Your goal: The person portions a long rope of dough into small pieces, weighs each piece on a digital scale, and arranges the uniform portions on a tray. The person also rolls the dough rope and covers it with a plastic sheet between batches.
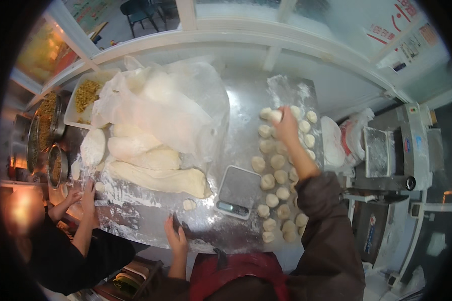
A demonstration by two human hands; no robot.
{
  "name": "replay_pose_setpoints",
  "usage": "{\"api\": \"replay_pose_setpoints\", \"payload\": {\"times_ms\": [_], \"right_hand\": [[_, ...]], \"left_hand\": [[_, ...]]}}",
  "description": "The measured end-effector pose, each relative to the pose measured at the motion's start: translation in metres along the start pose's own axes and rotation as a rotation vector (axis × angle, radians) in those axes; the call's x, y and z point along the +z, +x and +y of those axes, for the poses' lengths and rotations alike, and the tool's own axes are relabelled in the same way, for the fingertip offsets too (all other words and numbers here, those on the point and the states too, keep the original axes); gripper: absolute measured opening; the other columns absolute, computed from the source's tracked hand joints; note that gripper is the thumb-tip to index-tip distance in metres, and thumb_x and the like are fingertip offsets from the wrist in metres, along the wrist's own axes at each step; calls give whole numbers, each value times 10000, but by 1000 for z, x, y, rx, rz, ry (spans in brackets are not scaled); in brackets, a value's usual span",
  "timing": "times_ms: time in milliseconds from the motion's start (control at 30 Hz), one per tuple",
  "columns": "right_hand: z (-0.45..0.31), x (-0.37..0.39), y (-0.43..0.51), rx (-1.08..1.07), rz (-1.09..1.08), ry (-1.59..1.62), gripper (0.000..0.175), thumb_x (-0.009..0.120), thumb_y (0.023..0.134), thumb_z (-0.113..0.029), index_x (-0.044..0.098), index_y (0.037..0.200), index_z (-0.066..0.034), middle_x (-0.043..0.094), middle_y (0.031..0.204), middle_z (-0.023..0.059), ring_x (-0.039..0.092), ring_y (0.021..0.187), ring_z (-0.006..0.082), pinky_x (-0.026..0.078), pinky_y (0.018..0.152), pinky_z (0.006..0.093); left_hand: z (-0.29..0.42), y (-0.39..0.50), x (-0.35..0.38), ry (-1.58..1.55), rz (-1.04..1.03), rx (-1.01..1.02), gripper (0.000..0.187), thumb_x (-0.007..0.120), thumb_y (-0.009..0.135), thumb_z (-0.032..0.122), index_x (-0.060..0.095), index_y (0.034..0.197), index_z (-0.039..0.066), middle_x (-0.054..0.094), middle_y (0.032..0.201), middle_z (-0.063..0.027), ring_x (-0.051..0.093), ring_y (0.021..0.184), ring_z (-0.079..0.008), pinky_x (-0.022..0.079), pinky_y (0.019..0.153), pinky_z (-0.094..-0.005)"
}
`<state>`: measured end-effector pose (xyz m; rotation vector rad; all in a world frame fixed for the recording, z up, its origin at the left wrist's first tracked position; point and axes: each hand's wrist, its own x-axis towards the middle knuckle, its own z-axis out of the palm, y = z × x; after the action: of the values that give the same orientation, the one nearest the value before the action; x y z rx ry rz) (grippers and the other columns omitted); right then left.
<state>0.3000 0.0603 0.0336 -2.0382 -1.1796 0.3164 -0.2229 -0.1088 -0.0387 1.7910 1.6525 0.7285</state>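
Observation:
My right hand (288, 127) reaches to the far right part of the steel table, its fingers around a pale dough ball (275, 116). Rows of dough balls (277, 161) lie about and below it, some hidden under my forearm. My left hand (176, 237) is over the table's front edge, fingers apart and holding nothing. A small lump of dough (189, 204) lies just beyond it. Between my hands stands a digital kitchen scale (239, 187) with a bare platform. Long dough slabs (160, 179) lie farther back, partly under a clear plastic sheet (165, 109).
To the left, a co-worker's hands (87, 197) are at the floured table edge. Beyond them stand a white tub of filling (69, 107), metal bowls (57, 165) and a mound of flour (93, 146). Steel machines (410, 146) and plastic bags (346, 135) flank the table's right side.

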Motion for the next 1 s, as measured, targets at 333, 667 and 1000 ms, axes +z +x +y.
{"api": "replay_pose_setpoints", "payload": {"times_ms": [333,667,1000], "right_hand": [[2,85,42,-481,123,-402,475,529,938,-151,473,1392,-24,549,1338,229,506,1259,380,399,1060,462],[-190,163,-223,-396,-462,-385,690,781,745,-196,475,1347,-56,444,1423,238,437,1298,436,366,1080,519],[-194,195,-322,-139,-292,-253,265,673,804,-101,611,1061,-78,551,995,204,553,912,404,479,746,479]], "left_hand": [[12,24,-70,216,-7,-17,629,613,852,78,409,1443,10,406,1482,-249,353,1391,-424,280,1148,-491],[-54,296,-136,858,-325,257,1019,784,656,123,249,1519,40,290,1559,-205,263,1446,-408,249,1161,-523],[-111,310,-168,600,-281,457,1003,888,539,195,423,1419,75,459,1416,-142,392,1349,-381,344,1083,-512]]}}
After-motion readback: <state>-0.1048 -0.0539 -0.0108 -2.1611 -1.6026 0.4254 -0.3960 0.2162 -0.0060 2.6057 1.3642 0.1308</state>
